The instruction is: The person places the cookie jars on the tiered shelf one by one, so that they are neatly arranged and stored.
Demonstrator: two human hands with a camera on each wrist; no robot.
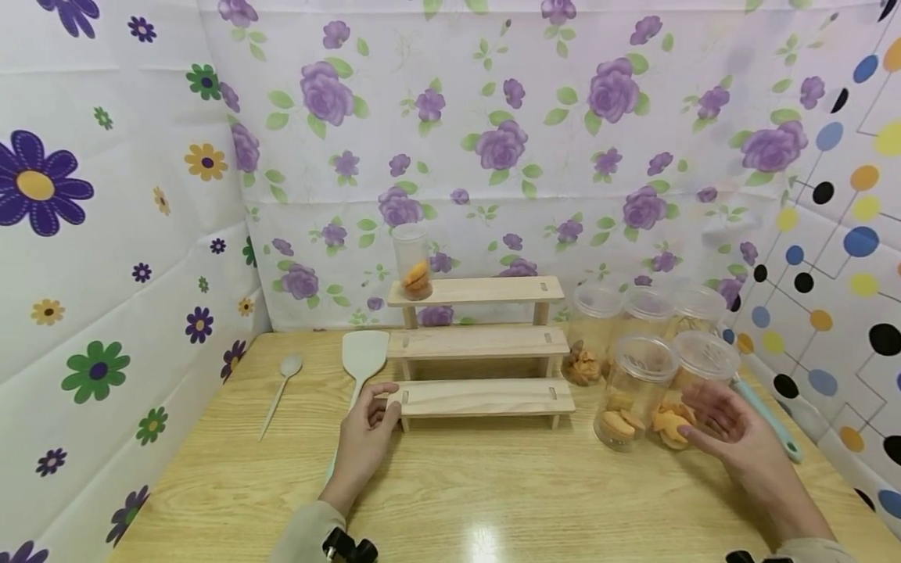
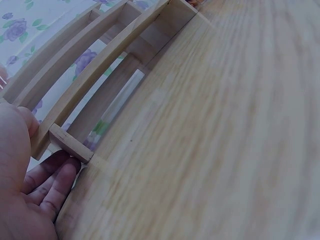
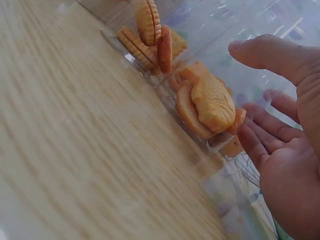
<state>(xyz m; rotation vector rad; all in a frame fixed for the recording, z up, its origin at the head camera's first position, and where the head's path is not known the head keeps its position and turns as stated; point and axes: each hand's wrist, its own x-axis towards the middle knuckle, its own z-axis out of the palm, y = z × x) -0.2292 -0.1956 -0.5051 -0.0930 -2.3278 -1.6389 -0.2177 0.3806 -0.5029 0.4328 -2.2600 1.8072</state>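
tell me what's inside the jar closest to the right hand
The jar holds golden biscuits, at least one fish-shaped. In the head view, the right hand covers part of it, so whatever lies behind there is hidden.

Head view: bright, even, diffuse light, source out of frame. White glare patch on the worktop (image 1: 486, 477) at bottom centre. Shadows soft, darkest beneath the boards of the wooden shelf (image 1: 479, 342). Detail legible, no marked motion blur. Left wrist view: dimmer, bluish cast; shelf boards bowed by lens distortion, foreground wood grain soft. Right wrist view: hazy, low contrast; pale reflections on the clear jars (image 3: 215, 60), background washed out, wood grain blurred.
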